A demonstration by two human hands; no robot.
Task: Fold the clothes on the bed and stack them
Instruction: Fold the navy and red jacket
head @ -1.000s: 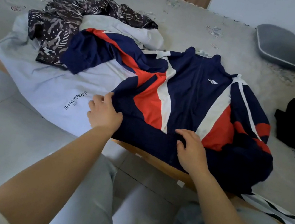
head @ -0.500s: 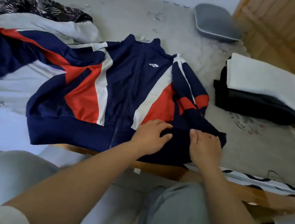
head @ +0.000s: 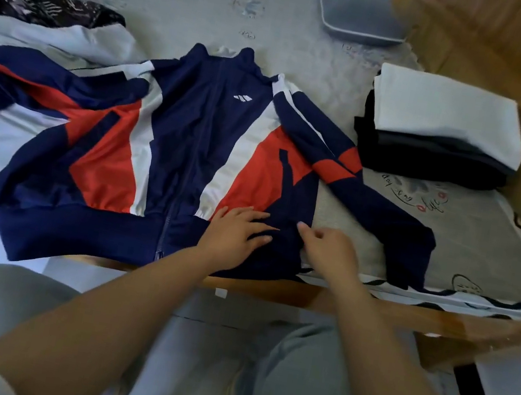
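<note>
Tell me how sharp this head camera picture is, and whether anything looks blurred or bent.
Head view: the jacket and the folded stack are fairly sharp in soft, even light; the forearms and knees at the bottom are blurred; the bed frame smears at the right edge; the wide lens bows the bed's edges.

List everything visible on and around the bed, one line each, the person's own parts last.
track jacket: 1, navy, red and white, spread flat at the bed's near edge, zipped
light garment: 1, pale grey-white, under the jacket's far-left sleeve
patterned garment: 1, black and white, crumpled, far left
folded stack: 1, white piece on dark pieces, right of the jacket
pillow: 1, grey, far end
bed: 1, grey cover, wooden frame
left hand: flat on the jacket's hem area
right hand: fingers loosely curled at the jacket's right edge
</note>
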